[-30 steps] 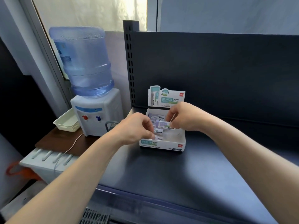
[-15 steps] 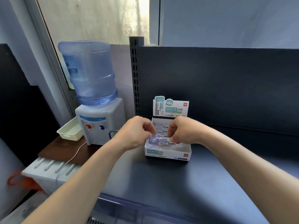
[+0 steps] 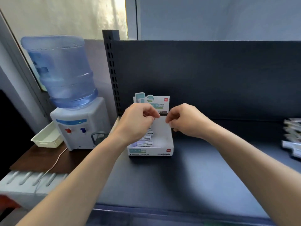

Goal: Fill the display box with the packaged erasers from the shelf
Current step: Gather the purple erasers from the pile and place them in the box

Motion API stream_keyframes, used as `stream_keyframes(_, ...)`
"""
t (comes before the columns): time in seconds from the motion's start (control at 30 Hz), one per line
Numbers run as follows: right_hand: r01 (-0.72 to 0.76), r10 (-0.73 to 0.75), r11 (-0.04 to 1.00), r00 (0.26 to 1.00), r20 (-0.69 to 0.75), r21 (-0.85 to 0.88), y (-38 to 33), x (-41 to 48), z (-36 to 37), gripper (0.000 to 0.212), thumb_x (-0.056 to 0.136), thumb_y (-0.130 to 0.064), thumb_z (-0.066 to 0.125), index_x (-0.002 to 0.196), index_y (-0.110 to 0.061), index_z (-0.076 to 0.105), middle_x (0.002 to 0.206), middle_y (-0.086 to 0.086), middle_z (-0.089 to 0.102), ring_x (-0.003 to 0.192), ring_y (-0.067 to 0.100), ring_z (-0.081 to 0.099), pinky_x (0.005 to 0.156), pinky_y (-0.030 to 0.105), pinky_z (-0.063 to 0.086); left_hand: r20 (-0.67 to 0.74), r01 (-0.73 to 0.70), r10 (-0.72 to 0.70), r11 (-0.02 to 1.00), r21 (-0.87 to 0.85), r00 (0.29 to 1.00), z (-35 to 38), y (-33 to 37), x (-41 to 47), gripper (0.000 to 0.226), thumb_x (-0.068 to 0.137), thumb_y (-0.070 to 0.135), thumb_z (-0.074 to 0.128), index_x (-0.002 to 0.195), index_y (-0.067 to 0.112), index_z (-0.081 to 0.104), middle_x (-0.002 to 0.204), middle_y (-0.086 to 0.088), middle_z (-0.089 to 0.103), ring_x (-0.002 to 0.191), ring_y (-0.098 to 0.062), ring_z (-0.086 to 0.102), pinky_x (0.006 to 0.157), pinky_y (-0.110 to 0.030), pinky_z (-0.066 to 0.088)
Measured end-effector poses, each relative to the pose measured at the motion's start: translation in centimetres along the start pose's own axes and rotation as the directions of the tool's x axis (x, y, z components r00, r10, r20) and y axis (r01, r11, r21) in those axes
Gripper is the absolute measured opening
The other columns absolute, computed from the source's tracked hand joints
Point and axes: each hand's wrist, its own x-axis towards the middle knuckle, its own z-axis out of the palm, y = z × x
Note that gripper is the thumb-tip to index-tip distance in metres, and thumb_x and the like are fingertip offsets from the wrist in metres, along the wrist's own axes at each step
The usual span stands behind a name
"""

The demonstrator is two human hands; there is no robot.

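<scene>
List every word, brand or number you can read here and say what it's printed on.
No text is legible; all print is blurred:
display box front, teal print and red logo: unreadable
header card, print and red logo: unreadable
packaged erasers inside: too small
water bottle label: unreadable

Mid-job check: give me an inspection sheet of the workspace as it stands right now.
Surface: dark shelf with a dark back panel.
Job's things: display box stands upright on the shelf; row of erasers fills its left part, the right part looks unfilled; pile of erasers at the far right, blurred.
Clutter: nothing seen on the shelf.
Grippers: left hand and right hand are above the box, fingers curled, nothing seen in them.
Cables: white cord runs from the water dispenser across the side table.
Surroundings: cream basket beside the dispenser.
</scene>
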Motion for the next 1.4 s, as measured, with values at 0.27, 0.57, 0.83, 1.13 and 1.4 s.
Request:
stream_keyframes(0.27,-0.241,0.23,0.97,0.95,-0.21,-0.031,9.9,-5.7,-7.7,0.017,0.084,-0.008,0.057,0.08,-0.02,0.068,0.066,-0.012,0.057,0.069,0.012,0.057,0.055,0.02,0.043,0.233,-0.207,0.233,0.97,-0.128,0.944,9.1,8.1,2.3,0.022,0.086,0.007,0.055,0.08,0.023,0.069,0.071,0.01,0.063,0.061,0.0,0.053,0.053,-0.007,0.037)
stream_keyframes(0.57,-0.485,0.443,0.873,0.83,-0.338,-0.049,20.1,-13.0,-15.2,0.019,0.081,-0.005,0.059,0.075,-0.02,0.068,0.064,-0.005,0.059,0.064,0.013,0.054,0.051,0.018,0.038,0.438,-0.281,0.317,0.948,-0.147,0.841,19.6,17.0,2.7,0.018,0.085,0.006,0.055,0.089,0.016,0.07,0.068,0.01,0.056,0.054,-0.003,0.047,0.044,-0.006,0.034)
stream_keyframes(0.83,-0.56,0.505,0.827,0.775,-0.38,-0.044,27.0,-16.9,-20.4,0.018,0.084,-0.006,0.058,0.076,-0.018,0.067,0.078,0.001,0.064,0.076,0.018,0.058,0.061,0.022,0.042,0.536,-0.253,0.261,0.963,-0.09,0.803,26.7,22.0,3.0,0.015,0.082,0.005,0.059,0.087,0.015,0.069,0.069,0.008,0.06,0.059,-0.003,0.051,0.056,-0.013,0.04)
stream_keyframes(1.13,-0.567,0.519,0.822,0.787,-0.334,-0.057,31.8,-18.6,-22.8,0.02,0.087,-0.002,0.054,0.08,-0.014,0.068,0.073,-0.006,0.057,0.075,0.018,0.058,0.056,0.023,0.042,0.531,-0.26,0.23,0.966,-0.019,0.816,31.1,25.2,3.3,0.014,0.082,0.005,0.06,0.088,0.015,0.069,0.069,0.01,0.056,0.059,-0.003,0.05,0.054,-0.016,0.039)
stream_keyframes(1.4,-0.496,0.464,0.866,0.846,-0.264,-0.066,33.1,-17.7,-23.2,0.016,0.087,-0.003,0.058,0.079,-0.015,0.065,0.079,-0.003,0.059,0.075,0.016,0.055,0.051,0.016,0.038,0.419,-0.221,0.162,0.971,0.095,0.893,31.2,25.2,4.6,0.012,0.083,0.006,0.061,0.085,0.014,0.07,0.065,0.011,0.054,0.058,-0.005,0.05,0.047,-0.01,0.036)
